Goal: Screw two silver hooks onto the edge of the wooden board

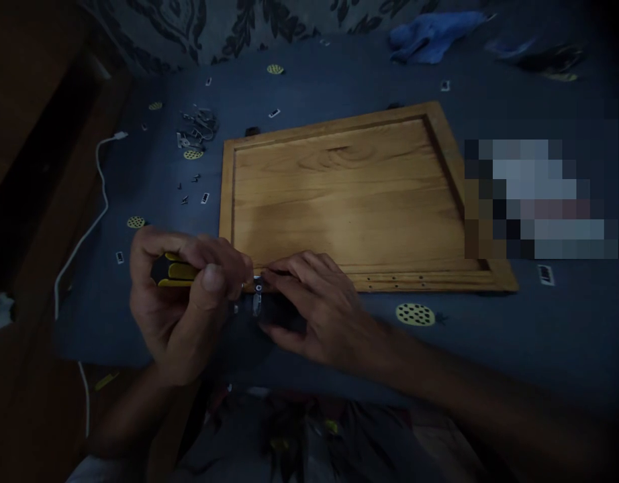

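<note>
My left hand point(181, 302) is closed around the yellow-and-black handle of a screwdriver point(181, 272), whose tip is hidden by my fingers. Just right of that fist, a small metal hinge point(258, 288) sits at the near left edge of a framed wooden cabinet door point(334, 194). My right hand point(319, 308) reaches in from the right, fingers stretched over the door's near edge and thumb spread apart below. Its index fingertip is at the hinge; whether it presses on the metal I cannot tell. Several small holes dot the near edge farther right.
On the blue patterned cloth point(340, 349), a heap of metal hardware point(197, 127) lies beyond the door's left side, with several loose screws point(184, 200) nearer. A white cable point(105, 188) runs down the left. At the back right rests a crumpled blue cloth point(435, 37).
</note>
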`<action>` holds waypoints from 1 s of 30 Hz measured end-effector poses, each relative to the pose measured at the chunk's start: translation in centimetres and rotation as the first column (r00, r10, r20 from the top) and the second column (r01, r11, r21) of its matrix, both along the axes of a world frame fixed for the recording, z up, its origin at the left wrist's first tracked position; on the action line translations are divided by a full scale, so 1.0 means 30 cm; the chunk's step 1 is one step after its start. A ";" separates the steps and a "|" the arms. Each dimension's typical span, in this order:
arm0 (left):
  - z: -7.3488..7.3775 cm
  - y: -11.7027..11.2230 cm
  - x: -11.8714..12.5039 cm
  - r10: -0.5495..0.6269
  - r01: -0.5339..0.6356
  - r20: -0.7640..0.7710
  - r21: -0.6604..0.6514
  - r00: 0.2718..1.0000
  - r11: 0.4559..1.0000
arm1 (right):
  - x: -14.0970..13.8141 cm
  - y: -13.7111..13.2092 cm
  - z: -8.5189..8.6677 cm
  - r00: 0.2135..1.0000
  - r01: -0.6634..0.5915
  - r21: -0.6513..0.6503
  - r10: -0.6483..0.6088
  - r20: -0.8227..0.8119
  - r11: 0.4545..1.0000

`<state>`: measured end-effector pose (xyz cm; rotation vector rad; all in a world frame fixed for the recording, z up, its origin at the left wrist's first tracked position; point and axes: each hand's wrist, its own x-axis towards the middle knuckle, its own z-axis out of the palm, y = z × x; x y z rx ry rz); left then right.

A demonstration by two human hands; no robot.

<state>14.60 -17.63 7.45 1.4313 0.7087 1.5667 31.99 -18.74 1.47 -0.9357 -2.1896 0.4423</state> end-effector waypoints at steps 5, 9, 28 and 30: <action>-0.005 0.005 -0.010 -0.040 0.042 -0.050 0.042 0.998 0.998 | -0.029 -0.005 0.017 0.998 0.056 -0.071 -0.055 0.026 0.996; -0.009 0.006 -0.009 -0.027 0.028 -0.066 0.010 0.997 1.000 | -0.054 -0.004 0.016 0.988 0.124 -0.068 -0.116 0.101 0.990; 0.032 0.080 0.045 -0.097 0.100 0.021 -0.180 0.995 0.979 | -0.056 0.004 0.004 0.985 0.111 -0.079 -0.100 0.140 0.991; 0.036 0.087 0.045 -0.135 0.134 0.006 -0.195 0.991 0.972 | -0.054 0.004 0.005 0.987 0.105 -0.078 -0.094 0.131 0.991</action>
